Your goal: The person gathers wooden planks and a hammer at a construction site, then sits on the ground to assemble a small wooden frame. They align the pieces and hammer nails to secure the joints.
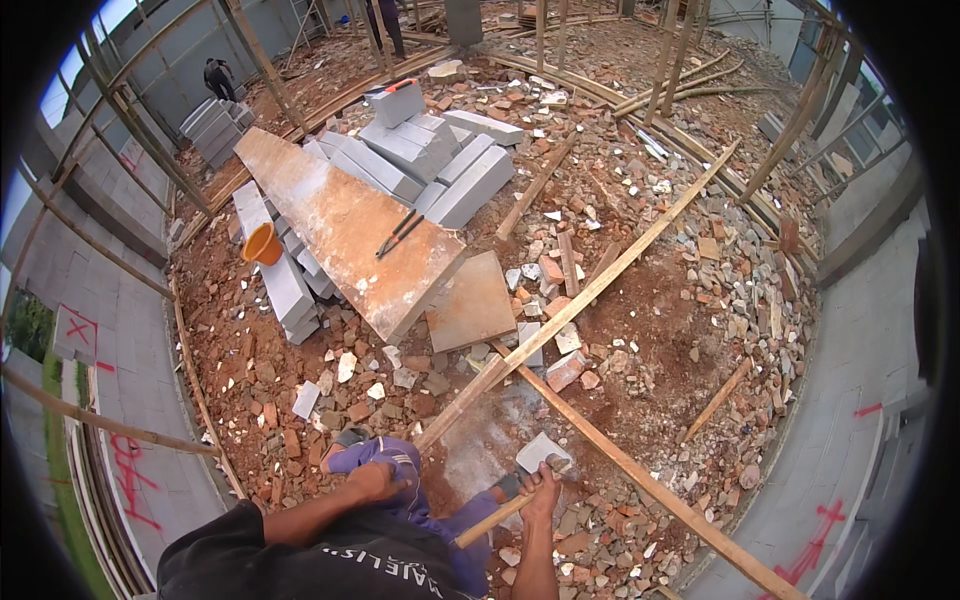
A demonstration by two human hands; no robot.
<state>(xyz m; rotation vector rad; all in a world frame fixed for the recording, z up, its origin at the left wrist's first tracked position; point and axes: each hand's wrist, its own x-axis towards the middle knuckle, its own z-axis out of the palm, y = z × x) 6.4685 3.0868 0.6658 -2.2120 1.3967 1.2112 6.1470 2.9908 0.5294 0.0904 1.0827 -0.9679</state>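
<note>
Over brick rubble [720, 310], two long timber strips [640, 243] cross before the person's purple trousers [400, 455]. A wooden-handled hammer [485, 524] slants near a grey block fragment [540, 450], clasped by the right hand [541, 490]; the left hand [375, 483] rests kneeward, its grip unclear.

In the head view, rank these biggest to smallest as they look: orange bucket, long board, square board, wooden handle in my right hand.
1. Long board
2. Square board
3. Orange bucket and wooden handle: too alike to rank; the handle is nearer the camera.
</note>
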